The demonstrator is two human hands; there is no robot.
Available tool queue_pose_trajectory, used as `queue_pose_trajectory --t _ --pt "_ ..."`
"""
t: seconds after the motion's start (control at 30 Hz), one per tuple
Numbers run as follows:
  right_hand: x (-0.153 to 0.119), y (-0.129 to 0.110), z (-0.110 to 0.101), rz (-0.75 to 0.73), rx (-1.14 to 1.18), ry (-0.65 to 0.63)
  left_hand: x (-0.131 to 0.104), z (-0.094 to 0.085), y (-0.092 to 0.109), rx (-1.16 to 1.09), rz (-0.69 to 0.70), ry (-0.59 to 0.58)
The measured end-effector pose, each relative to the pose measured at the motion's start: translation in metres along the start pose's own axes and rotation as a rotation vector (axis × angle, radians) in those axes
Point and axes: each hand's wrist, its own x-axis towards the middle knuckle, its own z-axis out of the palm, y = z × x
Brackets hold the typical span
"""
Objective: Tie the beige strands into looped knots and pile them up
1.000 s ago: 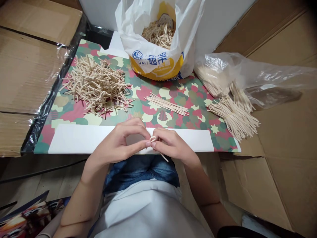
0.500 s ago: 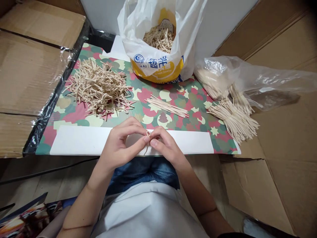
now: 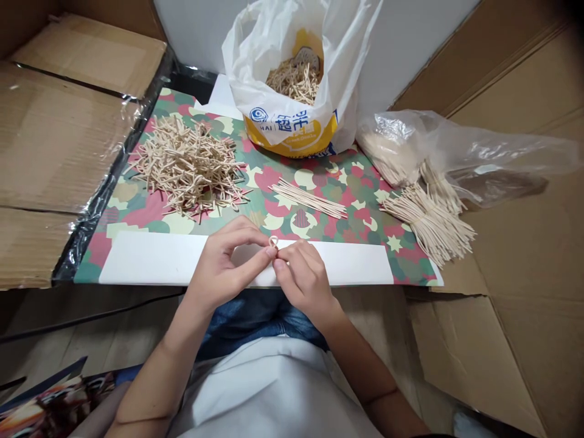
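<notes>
Between my hands is a thin pale strand, bent into a small loop that stands up above the fingertips. My left hand pinches it at the base with thumb and forefinger. From the right, my right hand closes its thumb and fingers on the strand's lower part, touching the left fingertips. Beyond the hands lies a small row of straight strands. A large heap of bent, looped strands is at the left. Thick bundles of straight strands rest at the right.
A white plastic bag holding more short strands stands at the back. Clear plastic wrap lies at the right. A white strip runs along the front edge of the patterned table cover. Cardboard boxes flank both sides.
The loop now stands up more visibly above my left fingertips. My right hand's fingers have curled in more, and the tail that hung below is now hidden. The view has shifted slightly.
</notes>
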Motion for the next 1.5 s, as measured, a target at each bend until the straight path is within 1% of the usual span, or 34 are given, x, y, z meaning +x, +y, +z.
queue_pose_trajectory --t 0.1,0.2,0.5,0.6,0.7,0.9,1.07,1.13,1.2,1.23,1.3,1.4,1.43,1.5 --pt "0.0 0.003 0.001 -0.091 -0.154 0.034 0.0 0.001 -0.001 0.006 -0.009 0.008" --pt "0.0 0.004 -0.001 -0.108 -0.219 0.017 -0.001 0.0 -0.001 0.006 -0.021 -0.003" --pt "0.002 0.01 -0.007 -0.107 -0.198 -0.048 0.002 -0.006 0.0 0.05 -0.032 -0.056" --pt "0.004 0.011 -0.008 -0.122 -0.235 -0.093 0.002 -0.007 0.0 0.068 -0.036 -0.086" --pt "0.005 0.012 -0.01 -0.165 -0.296 -0.108 0.002 -0.006 0.001 0.102 -0.035 -0.1" --pt "0.009 0.014 -0.015 -0.213 -0.384 -0.173 0.002 -0.004 0.003 0.236 0.007 -0.104" --pt "0.009 0.015 -0.013 -0.201 -0.428 -0.229 0.004 -0.002 0.005 0.368 0.04 -0.097" --pt "0.009 0.016 -0.012 -0.177 -0.418 -0.24 0.005 -0.001 0.004 0.381 0.049 -0.077" --pt "0.01 0.017 -0.013 -0.116 -0.317 -0.243 0.005 0.0 0.002 0.341 0.052 -0.03" --pt "0.01 0.017 -0.013 -0.061 -0.211 -0.248 0.005 0.001 0.0 0.295 0.052 0.0" --pt "0.012 0.017 -0.014 0.1 0.101 -0.271 0.005 0.004 -0.004 0.164 0.051 0.051" --pt "0.012 0.014 -0.011 0.349 0.637 -0.283 0.004 0.008 -0.008 -0.012 0.04 0.085" --pt "0.012 0.013 -0.009 0.402 0.781 -0.269 0.004 0.01 -0.008 -0.039 0.029 0.087" --pt "0.01 0.012 -0.003 0.46 1.002 -0.225 0.003 0.011 -0.008 -0.063 0.006 0.088"
